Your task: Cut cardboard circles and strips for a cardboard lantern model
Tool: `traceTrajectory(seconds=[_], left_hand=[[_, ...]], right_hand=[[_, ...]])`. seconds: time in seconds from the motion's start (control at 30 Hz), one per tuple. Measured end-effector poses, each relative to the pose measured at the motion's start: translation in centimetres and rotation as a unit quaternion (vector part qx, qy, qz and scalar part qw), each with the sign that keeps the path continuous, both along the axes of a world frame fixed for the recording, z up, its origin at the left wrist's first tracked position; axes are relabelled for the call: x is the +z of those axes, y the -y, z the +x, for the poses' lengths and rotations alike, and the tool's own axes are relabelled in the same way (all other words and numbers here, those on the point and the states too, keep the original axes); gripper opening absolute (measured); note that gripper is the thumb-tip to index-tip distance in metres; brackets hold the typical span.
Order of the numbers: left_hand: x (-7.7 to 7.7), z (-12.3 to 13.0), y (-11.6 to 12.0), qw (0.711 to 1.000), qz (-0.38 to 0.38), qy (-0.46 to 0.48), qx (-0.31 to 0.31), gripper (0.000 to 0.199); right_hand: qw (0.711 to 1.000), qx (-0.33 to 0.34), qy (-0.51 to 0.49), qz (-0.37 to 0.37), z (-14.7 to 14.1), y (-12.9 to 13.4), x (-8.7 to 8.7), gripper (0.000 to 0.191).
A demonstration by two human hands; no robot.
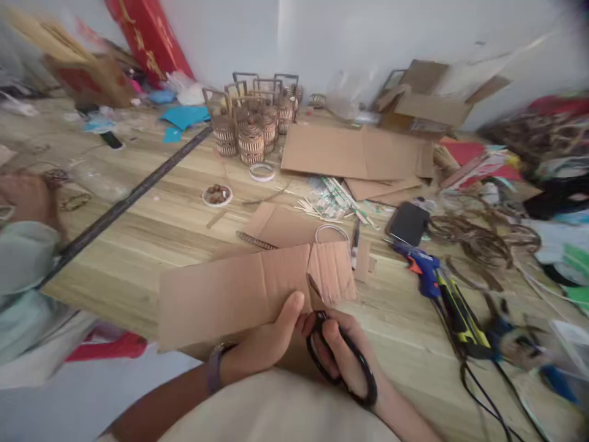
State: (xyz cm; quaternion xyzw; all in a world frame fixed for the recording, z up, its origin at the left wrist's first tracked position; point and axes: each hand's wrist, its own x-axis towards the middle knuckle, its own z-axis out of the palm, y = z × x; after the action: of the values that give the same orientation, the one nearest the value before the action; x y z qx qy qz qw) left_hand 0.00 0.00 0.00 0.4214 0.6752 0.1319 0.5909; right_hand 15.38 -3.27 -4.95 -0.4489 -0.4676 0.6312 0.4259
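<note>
My left hand (pixel 271 334) grips a long piece of brown cardboard (pixel 221 294) by its near edge, thumb on top and fingers hidden beneath. In my right hand (pixel 352 344) is a pair of scissors (pixel 368 374) with black handles, fingers through the loops. The blades sit in a slit that runs across the cardboard toward its right end. Beyond that slit a squarish end part (pixel 334 270) is partly parted from the rest. Just behind it lie a white ring (pixel 332 228) and a dark pen-like tool (pixel 355 236).
Several small woven baskets with handles (pixel 251 141) stand at the back. Flat cardboard sheets (pixel 331 150) lie right of them. A blue glue gun (pixel 426 270) and a yellow-black cutter (pixel 464 313) lie at right, with cables. Another person's hand (pixel 27 196) is at far left.
</note>
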Motion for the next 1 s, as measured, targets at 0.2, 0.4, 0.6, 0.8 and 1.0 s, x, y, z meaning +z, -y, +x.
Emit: traceTrajectory(seconds=[0.2, 0.4, 0.6, 0.8, 1.0], left_hand=[[-1.5, -0.1, 0.0, 1.0, 0.016, -0.009, 0.022, 0.064], [-1.7, -0.6, 0.0, 1.0, -0.002, -0.008, 0.014, 0.062], [-2.2, -0.3, -0.1, 0.999, -0.035, -0.025, 0.006, 0.071], [-2.7, 0.3, -0.3, 0.999, -0.045, 0.0, 0.001, 0.074], [-2.1, 0.1, -0.2, 0.998, -0.06, -0.002, -0.016, 0.083]], right_hand=[[1.0, -0.003, -0.008, -0.008, -0.4, -0.3, -0.1, 0.066], [0.999, -0.006, 0.025, -0.035, -0.5, -0.3, -0.1, 0.069], [0.999, -0.002, 0.04, -0.036, -0.7, -0.2, 0.2, 0.073], [0.998, -0.006, 0.038, -0.056, -0.5, -0.3, -0.5, 0.069], [0.994, -0.008, 0.083, -0.067, -0.2, -0.5, -0.3, 0.069]])
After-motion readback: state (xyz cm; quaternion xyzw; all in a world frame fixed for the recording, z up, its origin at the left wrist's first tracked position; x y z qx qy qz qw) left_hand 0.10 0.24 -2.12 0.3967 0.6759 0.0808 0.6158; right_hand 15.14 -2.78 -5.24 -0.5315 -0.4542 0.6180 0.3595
